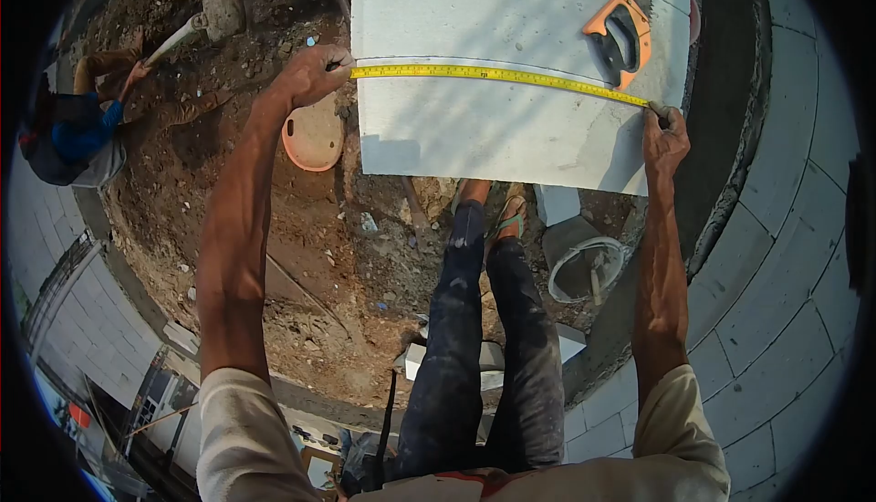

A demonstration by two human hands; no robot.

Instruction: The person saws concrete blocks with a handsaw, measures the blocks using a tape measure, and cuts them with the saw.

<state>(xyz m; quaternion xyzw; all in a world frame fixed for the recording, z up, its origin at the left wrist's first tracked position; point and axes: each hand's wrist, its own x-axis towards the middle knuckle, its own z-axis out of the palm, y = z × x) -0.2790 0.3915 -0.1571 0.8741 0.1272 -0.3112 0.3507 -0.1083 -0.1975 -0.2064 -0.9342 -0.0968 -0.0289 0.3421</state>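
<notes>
A yellow measuring tape [484,73] is stretched taut across a white block surface [438,128]. My left hand [315,75] pinches one end of it at the block's left edge. At the right edge, my right hand [666,141] grips the other end between thumb and fingers. I cannot make out a tape case in either hand. A thin dark line runs across the block just above the tape. Close to my right hand, an orange and black tool handle [630,41] with a looped grip rests on the block.
An orange oval board [313,137] lies on the dirt [301,201] below my left hand. A bucket [589,269] stands right of my legs. At left, another person [78,132] holds a long-handled digging tool [178,38]. Block walls [776,256] curve along the right.
</notes>
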